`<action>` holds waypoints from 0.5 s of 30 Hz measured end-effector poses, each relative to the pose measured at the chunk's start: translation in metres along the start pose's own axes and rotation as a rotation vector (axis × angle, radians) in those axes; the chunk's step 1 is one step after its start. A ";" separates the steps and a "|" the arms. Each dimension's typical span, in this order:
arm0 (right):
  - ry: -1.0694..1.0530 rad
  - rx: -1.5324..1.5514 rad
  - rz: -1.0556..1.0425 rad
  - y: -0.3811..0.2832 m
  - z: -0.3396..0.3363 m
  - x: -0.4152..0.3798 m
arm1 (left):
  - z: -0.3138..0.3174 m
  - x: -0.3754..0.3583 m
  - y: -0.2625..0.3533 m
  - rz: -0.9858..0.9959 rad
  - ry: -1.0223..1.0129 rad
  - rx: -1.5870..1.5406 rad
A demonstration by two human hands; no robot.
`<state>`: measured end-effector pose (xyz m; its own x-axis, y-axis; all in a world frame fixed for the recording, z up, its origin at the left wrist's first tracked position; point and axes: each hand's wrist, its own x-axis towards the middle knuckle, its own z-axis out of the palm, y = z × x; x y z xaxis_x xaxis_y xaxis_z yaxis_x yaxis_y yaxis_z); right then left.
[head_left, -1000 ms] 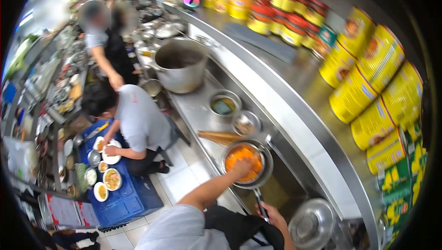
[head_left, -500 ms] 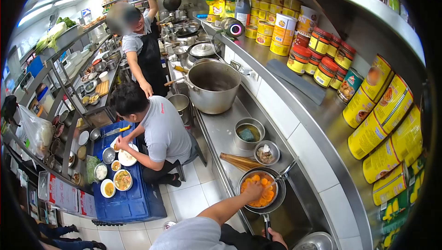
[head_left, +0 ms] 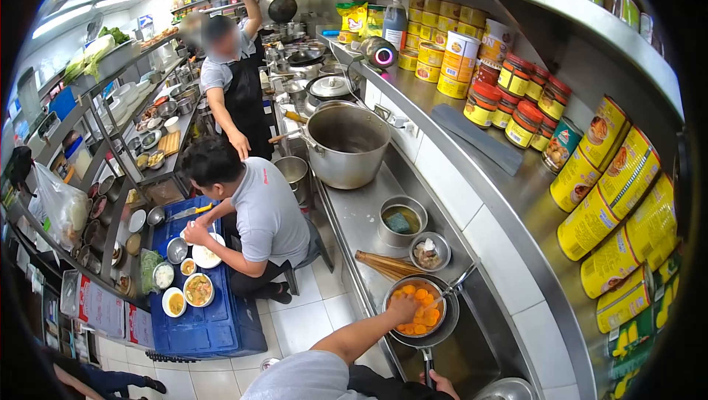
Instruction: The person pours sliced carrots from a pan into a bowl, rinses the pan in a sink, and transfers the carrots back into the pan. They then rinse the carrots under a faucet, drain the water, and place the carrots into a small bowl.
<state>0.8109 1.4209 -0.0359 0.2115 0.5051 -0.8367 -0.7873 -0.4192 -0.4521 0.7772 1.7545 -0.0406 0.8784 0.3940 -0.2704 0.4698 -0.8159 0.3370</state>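
Note:
My left hand (head_left: 403, 306) dips into a metal bowl (head_left: 389, 295) of orange carrot slices (head_left: 425, 317) in liquid, with its fingertips hidden among the slices. Beneath the bowl is a frying pan (head_left: 451, 324), set over the sink. My right hand (head_left: 440, 386) is closed at the pan's black handle (head_left: 428, 362), low in view. A metal utensil (head_left: 462, 279) leans out over the bowl's right rim.
Bamboo sticks (head_left: 383, 263), a small bowl (head_left: 430, 251), a pot with a green scouring pad (head_left: 401, 221) and a big stockpot (head_left: 346, 142) line the counter. Cans (head_left: 599, 212) fill the shelf. A seated person (head_left: 269, 208) works at a blue crate (head_left: 221, 319); another person (head_left: 236, 98) stands behind.
My left hand has shifted slightly toward the bowl's left side, uncovering more carrot slices. My right hand stays at the pan handle. The view has tilted a little.

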 end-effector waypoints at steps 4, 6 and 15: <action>-0.024 -0.051 0.012 0.000 -0.008 0.002 | 0.004 -0.013 0.016 0.093 -0.108 0.105; -0.042 -0.090 -0.015 -0.001 -0.008 0.000 | 0.008 -0.010 0.014 0.187 -0.169 0.145; -0.014 -0.100 -0.016 -0.003 -0.003 -0.003 | -0.003 -0.006 0.000 0.046 -0.063 0.017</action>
<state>0.8142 1.4187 -0.0334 0.2154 0.5225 -0.8250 -0.7222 -0.4834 -0.4948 0.7727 1.7537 -0.0362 0.8915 0.3292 -0.3112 0.4271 -0.8397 0.3353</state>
